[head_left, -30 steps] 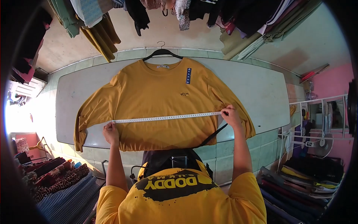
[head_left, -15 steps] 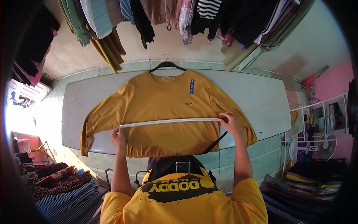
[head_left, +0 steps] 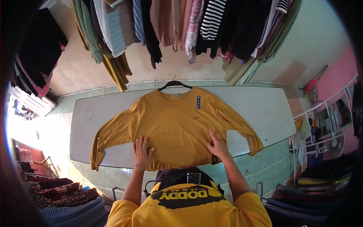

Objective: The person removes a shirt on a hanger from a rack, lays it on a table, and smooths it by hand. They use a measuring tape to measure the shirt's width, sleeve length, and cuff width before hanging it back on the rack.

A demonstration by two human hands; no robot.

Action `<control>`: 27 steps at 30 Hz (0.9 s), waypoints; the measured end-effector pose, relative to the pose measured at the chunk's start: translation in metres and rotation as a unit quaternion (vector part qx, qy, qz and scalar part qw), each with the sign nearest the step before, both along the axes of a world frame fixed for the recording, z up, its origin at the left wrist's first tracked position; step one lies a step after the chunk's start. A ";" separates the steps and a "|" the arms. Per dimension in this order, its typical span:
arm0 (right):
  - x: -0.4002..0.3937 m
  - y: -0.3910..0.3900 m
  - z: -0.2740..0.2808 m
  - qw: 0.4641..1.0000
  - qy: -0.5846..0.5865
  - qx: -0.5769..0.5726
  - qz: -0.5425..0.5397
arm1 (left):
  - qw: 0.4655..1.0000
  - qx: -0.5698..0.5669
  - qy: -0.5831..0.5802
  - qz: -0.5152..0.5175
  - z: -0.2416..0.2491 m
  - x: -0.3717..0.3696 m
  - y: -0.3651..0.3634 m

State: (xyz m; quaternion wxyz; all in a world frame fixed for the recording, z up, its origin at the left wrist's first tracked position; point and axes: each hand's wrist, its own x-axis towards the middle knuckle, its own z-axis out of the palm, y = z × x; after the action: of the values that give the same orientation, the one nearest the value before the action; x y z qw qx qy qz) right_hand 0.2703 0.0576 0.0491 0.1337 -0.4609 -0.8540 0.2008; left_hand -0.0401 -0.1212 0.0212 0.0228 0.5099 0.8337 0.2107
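A mustard-yellow long-sleeved shirt (head_left: 176, 132) lies spread front up on the table, its neck round a black hanger (head_left: 174, 84). A blue size strip (head_left: 198, 102) and a small dark print show on its chest. On the lower left side of the shirt, my left hand (head_left: 143, 153) rests flat with fingers spread. My right hand (head_left: 218, 145) is on the lower right side, fingers stretched forward and apart. By the right wrist, at the shirt's hem, sits a small dark thing (head_left: 214, 159), partly hidden. The white measuring tape is out of sight.
The shirt lies on a pale table (head_left: 102, 113) with rounded corners. Hung clothes (head_left: 166, 22) line the wall beyond it. Folded fabrics (head_left: 72, 200) are stacked at the near left, more folded clothes (head_left: 302, 204) at the near right. A white metal rack (head_left: 321, 142) stands on the right.
The white measuring tape, stretched across the shirt before, has gone from view. Both hands have moved inward and now lie on the shirt. The camera view has shifted, showing more of the hung clothes.
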 end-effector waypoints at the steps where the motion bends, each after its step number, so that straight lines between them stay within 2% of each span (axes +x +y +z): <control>1: 0.015 0.001 -0.008 1.000 0.000 -0.003 0.005 | 0.998 -0.054 -0.001 -0.017 -0.004 0.001 -0.008; 2: 0.029 0.003 -0.019 0.998 -0.061 -0.018 -0.007 | 0.993 -0.110 -0.004 -0.036 -0.009 0.002 -0.015; 3: 0.034 0.001 -0.019 0.992 -0.122 -0.031 -0.021 | 0.995 -0.096 0.009 -0.035 -0.011 0.003 -0.019; 7: 0.045 -0.010 -0.003 0.972 -0.200 -0.115 -0.030 | 0.995 -0.097 -0.011 -0.036 0.000 0.015 -0.039; 10: 0.054 -0.001 0.000 0.976 -0.183 -0.120 0.014 | 0.997 -0.063 0.026 -0.034 0.009 0.016 -0.041; 11: 0.055 0.012 0.003 0.968 -0.161 -0.192 -0.021 | 0.995 -0.099 -0.019 -0.008 0.013 0.009 -0.033; 12: 0.052 0.023 0.005 0.968 -0.163 -0.192 -0.019 | 0.989 -0.135 -0.062 0.021 0.017 0.003 -0.024; 14: 0.050 0.050 0.005 0.989 -0.031 -0.093 -0.115 | 0.997 -0.030 -0.033 0.063 0.013 -0.016 0.004; 15: 0.047 0.064 0.005 0.989 -0.029 -0.093 -0.108 | 0.997 0.012 -0.002 0.070 0.003 -0.033 0.018; 17: 0.042 0.093 0.003 0.983 -0.039 -0.090 -0.153 | 0.991 0.110 -0.049 0.066 -0.008 -0.063 0.049; 18: 0.043 0.105 -0.001 0.985 -0.035 -0.092 -0.145 | 0.990 0.110 -0.044 0.073 -0.010 -0.077 0.057; 20: 0.050 0.128 -0.014 0.956 -0.151 -0.186 -0.166 | 0.996 -0.053 0.037 0.057 -0.017 -0.105 0.066; 21: 0.055 0.135 -0.015 0.957 -0.150 -0.188 -0.160 | 0.981 -0.177 -0.008 0.084 -0.028 -0.122 0.065; 22: 0.061 0.137 -0.012 0.950 -0.180 -0.188 -0.171 | 0.980 -0.180 -0.005 0.088 -0.023 -0.128 0.065; 24: 0.066 0.146 -0.006 0.941 -0.215 -0.191 -0.180 | 0.955 -0.227 -0.025 0.190 -0.016 -0.134 0.063; 26: 0.071 0.151 -0.006 0.919 -0.283 -0.207 -0.178 | 0.954 -0.218 -0.033 0.205 -0.027 -0.140 0.060; 27: 0.069 0.151 -0.007 0.930 -0.275 -0.174 -0.170 | 0.951 -0.214 -0.028 0.220 -0.025 -0.140 0.060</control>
State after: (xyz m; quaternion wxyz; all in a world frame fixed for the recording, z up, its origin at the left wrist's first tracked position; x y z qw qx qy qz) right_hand 0.3390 0.2082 0.0426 -0.1569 -0.6525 -0.7177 0.1860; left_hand -0.1798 -0.0611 -0.0039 0.1080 0.2905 0.9499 0.0412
